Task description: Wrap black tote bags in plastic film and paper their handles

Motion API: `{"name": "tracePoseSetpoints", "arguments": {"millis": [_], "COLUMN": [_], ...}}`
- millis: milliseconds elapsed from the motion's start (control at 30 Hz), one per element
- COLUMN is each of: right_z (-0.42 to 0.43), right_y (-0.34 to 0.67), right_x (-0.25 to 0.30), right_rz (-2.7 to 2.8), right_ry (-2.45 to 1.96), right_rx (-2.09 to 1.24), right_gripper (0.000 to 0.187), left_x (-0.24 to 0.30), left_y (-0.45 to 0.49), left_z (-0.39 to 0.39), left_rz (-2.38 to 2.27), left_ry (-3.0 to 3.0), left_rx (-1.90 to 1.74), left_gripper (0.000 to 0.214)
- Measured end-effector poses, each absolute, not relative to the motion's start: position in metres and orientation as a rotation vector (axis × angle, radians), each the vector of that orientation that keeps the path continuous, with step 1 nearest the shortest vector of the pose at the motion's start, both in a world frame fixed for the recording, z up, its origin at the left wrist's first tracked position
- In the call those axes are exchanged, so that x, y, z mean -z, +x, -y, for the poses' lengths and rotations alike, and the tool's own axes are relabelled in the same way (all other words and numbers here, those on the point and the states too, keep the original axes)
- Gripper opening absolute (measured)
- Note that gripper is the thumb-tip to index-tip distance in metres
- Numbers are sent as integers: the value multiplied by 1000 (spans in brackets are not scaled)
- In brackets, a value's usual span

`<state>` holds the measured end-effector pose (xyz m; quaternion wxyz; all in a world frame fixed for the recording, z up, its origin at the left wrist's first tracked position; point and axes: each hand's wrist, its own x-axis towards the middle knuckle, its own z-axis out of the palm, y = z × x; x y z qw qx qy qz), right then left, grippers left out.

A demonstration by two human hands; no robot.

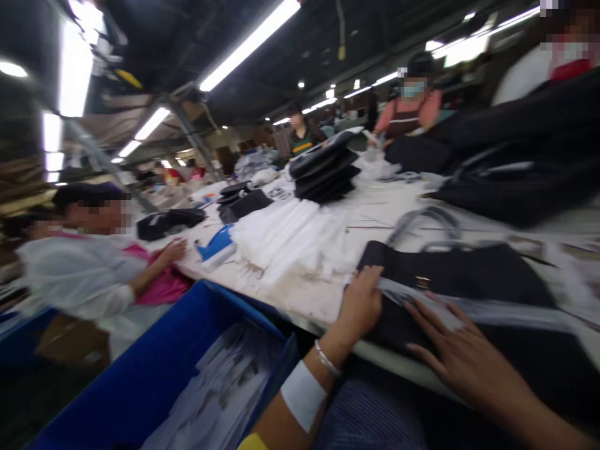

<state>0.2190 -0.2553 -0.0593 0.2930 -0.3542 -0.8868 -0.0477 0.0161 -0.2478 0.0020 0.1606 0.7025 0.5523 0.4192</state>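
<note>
A black handbag [469, 269] with a small gold clasp lies on the table's front edge, its handles pointing away from me. Across it runs a clear plastic strip or film [506, 314]. My left hand [362, 303] is closed round the bag's left end, beside the end of that strip; the fingertips are partly hidden. Flat on the bag's front, below the clasp, rests my right hand [452, 347], its fingers spread over the strip's lower edge. The picture is blurred.
White wrapping sheets [295, 237] and a blue-and-white object [216, 247] lie left of the bag. A stack of black bags [323, 169] stands behind. Below left is a blue bin [140, 375] holding papers [215, 387]. A co-worker [84, 269] sits at left; others work across the table.
</note>
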Motion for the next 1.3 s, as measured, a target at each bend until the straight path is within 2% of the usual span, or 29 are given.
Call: {"name": "tracePoseSetpoints", "arguments": {"millis": [200,400,567,833,967,1200,1300], "right_z": [255,262,264,266,281,270,251], "right_y": [220,218,218,228,246,272,276], "right_x": [49,46,42,37,30,12,10], "right_rz": [2471,2403,2371,2333,2307,2392,2447], "right_ry": [-1130,-1117,-1098,-1025,-930,-999,-1035], "right_rx": [192,106,48,-3,87,407,453], "right_gripper": [69,68,63,50,29,49,47], "left_x": [3,19,29,35,39,36,36], "left_y": [16,36,54,66,74,83,84], "left_z": [234,243,241,233,235,242,241], "left_rz": [-1696,-1780,-1733,-1747,-1817,-1887,-1895], "left_ry": [1957,2393,2526,2668,2679,2580,2558], "left_rx": [-1270,-968,-789,-590,-556,-579,-577], "left_gripper": [42,52,52,46,52,58,59]}}
